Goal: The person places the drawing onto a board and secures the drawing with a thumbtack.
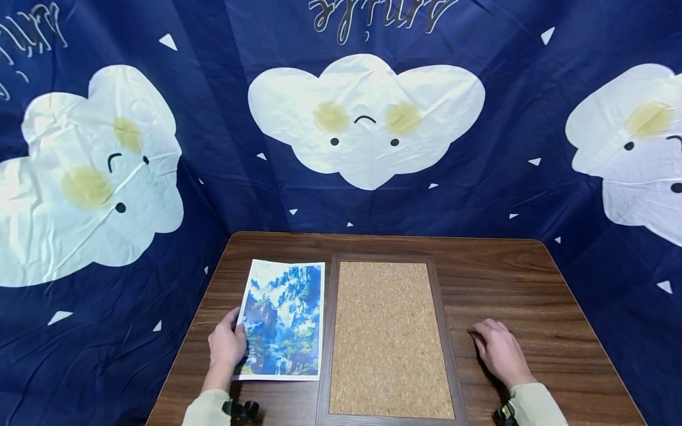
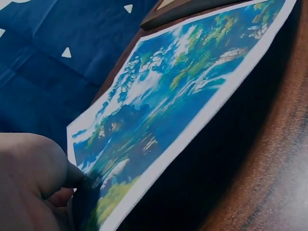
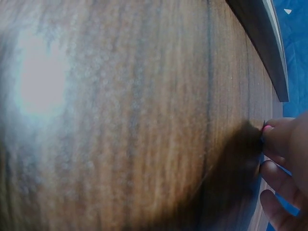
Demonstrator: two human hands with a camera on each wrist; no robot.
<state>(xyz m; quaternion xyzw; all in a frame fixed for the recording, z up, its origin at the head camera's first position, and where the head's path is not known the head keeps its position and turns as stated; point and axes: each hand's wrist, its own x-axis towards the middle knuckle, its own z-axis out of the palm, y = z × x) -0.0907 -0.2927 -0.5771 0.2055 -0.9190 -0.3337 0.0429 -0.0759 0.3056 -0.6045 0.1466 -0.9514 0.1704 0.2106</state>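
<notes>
In the head view, the left hand is pinching the left edge of a printed landscape picture, its thumb lying on the printed face. The picture is showing blue mountains, mist and trees inside a white border, and it is lying just to the left of a framed cork board on a brown wooden table. The right hand is resting low over the table on the other side of the board, apart from the frame, with its fingers bent and narrow and a small red thing showing at their tips. Behind the table, a dark blue cloth is hanging, printed with white clouds and small triangles. In the left wrist view, the thumb is pressing on a corner area of the picture, and the near long edge is standing above a deep shadow on the table; a corner of the board's frame is showing beyond. In the right wrist view, the thumb and a finger are pinching the red thing close to the tabletop; it is too small to identify. The frame is showing at the upper right.
</notes>
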